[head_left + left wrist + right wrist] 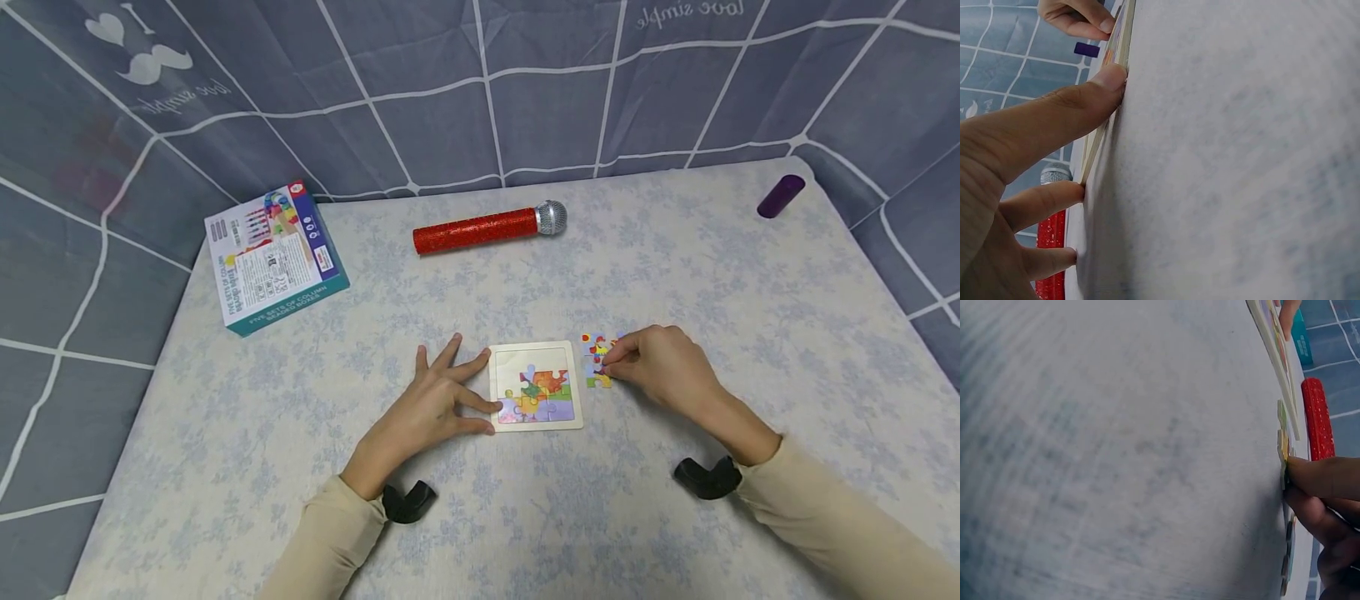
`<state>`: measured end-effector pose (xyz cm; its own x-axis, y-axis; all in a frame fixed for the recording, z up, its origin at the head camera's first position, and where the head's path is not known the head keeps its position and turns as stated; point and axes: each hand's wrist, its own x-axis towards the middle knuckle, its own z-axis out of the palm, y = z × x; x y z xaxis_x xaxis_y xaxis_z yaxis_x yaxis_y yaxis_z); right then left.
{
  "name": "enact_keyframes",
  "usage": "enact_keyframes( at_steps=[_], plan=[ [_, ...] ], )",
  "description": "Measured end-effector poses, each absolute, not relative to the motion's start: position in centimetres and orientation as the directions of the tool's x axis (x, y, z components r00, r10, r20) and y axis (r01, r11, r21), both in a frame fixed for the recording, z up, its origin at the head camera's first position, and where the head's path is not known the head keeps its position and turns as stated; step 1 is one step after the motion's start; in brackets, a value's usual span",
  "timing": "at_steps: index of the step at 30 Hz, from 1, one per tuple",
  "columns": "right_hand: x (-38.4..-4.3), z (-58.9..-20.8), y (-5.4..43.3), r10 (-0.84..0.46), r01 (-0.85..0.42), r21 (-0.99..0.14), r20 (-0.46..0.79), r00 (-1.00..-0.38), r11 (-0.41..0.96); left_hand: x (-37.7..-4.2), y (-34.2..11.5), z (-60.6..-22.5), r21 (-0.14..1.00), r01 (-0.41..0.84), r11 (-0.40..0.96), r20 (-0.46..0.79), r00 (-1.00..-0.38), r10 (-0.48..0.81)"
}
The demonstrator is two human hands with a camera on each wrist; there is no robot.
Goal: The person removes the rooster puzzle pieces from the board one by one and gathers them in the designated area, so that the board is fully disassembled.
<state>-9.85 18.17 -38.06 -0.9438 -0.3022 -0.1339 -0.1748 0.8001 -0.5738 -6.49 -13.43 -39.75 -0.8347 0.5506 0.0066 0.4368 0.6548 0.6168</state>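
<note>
A square jigsaw tray (516,360) with a pale wooden rim lies in the middle of the table. Joined, brightly coloured pieces (551,408) cover its lower and right parts, while bare board shows at the upper left. My left hand (429,408) has its fingers spread and rests on the tray's left edge, with the thumb by the lower corner. Just right of the tray lie several loose puzzle pieces (597,343). Over them, my right hand (667,371) pinches a puzzle piece (1284,477) between thumb and fingertips, close to the tabletop; the fingers hide part of it.
A red glittery microphone (480,232) with a silver head lies behind the tray. At the back left is a toy box (273,258) with a teal side. A dark purple cylinder (780,197) lies at the far right corner. Gray-blue checked cloth (547,108) hangs behind the table.
</note>
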Motion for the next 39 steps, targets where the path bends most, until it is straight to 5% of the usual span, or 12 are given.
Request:
enact_keyframes(
  at_steps=[10, 21, 39],
  plan=[
    [-9.6, -36.8, 17.9, -0.321, -0.232, -0.569, -0.06, -0.945, 0.789, -6.6, -13.5, -39.9, 0.617, 0.444, 0.649, -0.002, -0.824, 0.566],
    [-9.8, -38.3, 14.0, -0.495, -0.366, -0.631, -0.032, -0.869, 0.684, -6.7, -13.5, -40.0, 0.615, 0.451, 0.646, 0.004, -0.822, 0.57],
    [-9.6, -38.6, 11.7, -0.49, -0.335, -0.62, -0.092, -0.867, 0.709, -6.7, -13.6, -40.0, 0.614, 0.448, 0.649, -0.002, -0.822, 0.569]
  ],
)
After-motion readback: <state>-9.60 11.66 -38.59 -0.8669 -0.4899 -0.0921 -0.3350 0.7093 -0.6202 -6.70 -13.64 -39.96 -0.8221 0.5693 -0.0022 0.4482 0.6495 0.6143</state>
